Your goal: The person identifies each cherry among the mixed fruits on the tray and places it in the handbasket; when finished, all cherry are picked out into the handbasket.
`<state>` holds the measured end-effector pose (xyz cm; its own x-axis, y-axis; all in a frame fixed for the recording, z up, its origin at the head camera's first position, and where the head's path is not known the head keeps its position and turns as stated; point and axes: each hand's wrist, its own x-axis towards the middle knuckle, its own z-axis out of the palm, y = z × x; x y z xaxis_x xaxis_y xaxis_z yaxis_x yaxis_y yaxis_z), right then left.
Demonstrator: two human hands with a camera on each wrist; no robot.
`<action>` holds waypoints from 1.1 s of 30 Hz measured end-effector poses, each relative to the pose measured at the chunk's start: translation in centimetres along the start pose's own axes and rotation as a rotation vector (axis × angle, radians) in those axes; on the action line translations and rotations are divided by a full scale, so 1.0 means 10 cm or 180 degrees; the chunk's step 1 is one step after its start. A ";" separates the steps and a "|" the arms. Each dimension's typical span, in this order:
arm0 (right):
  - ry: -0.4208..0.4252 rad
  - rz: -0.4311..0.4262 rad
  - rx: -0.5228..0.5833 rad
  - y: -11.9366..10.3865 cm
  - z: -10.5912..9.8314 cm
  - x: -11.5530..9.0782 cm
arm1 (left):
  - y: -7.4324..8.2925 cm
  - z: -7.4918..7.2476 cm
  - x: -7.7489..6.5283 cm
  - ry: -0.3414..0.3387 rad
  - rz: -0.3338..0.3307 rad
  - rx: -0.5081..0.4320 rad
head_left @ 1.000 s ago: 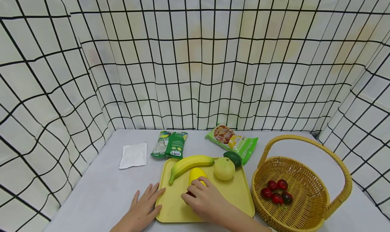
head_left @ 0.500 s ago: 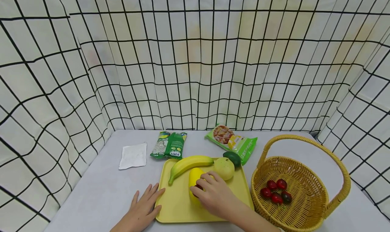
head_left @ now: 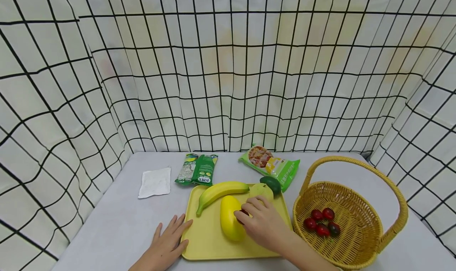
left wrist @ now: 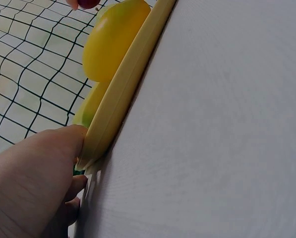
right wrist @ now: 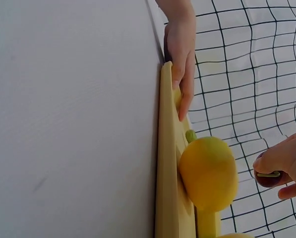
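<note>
My right hand (head_left: 265, 223) pinches a dark red cherry (right wrist: 266, 181) between thumb and fingers, just right of the yellow mango (head_left: 229, 217); its green stem shows in the right wrist view. The mango lies on a yellow tray (head_left: 201, 241), along with a banana (head_left: 221, 190) behind it. A round yellow-green pear (head_left: 261, 190), partly hidden by my right hand, sits at the back right beside a dark green fruit (head_left: 271, 184). At the tray's left edge my left hand (head_left: 165, 243) rests with its fingers spread and straight, the thumb against the rim.
A wicker basket (head_left: 356, 245) with a tall handle stands right of the tray, with several cherries (head_left: 323, 230) inside. Behind the tray lie a green snack bag (head_left: 199, 170) and a green food packet (head_left: 270, 164). A white square packet (head_left: 154, 182) lies at the left.
My right hand has moved right with the cherry, from in front of the mango to its right side, uncovering most of the mango. The left hand stays at the tray's edge.
</note>
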<state>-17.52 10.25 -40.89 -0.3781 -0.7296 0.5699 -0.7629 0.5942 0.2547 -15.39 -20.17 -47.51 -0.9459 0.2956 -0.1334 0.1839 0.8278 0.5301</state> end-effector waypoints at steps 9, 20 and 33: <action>0.0056 0.0149 0.0115 0.18 -0.07 -0.19 | 0.01 0.00 0.01 -0.0011 -0.0030 -0.0002; -0.0129 0.0489 0.0073 0.32 -0.21 -0.39 | 0.01 -0.01 0.00 -0.0026 -0.0032 -0.0010; 0.0034 0.0590 -0.0116 0.54 -0.39 -0.66 | 0.00 0.00 0.00 0.0015 0.0049 0.0000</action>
<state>-17.12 19.60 -40.19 -0.5045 -0.6030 0.6179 -0.6612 0.7301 0.1727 -15.39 -20.24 -47.49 -0.9442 0.3061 -0.1214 0.1985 0.8232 0.5319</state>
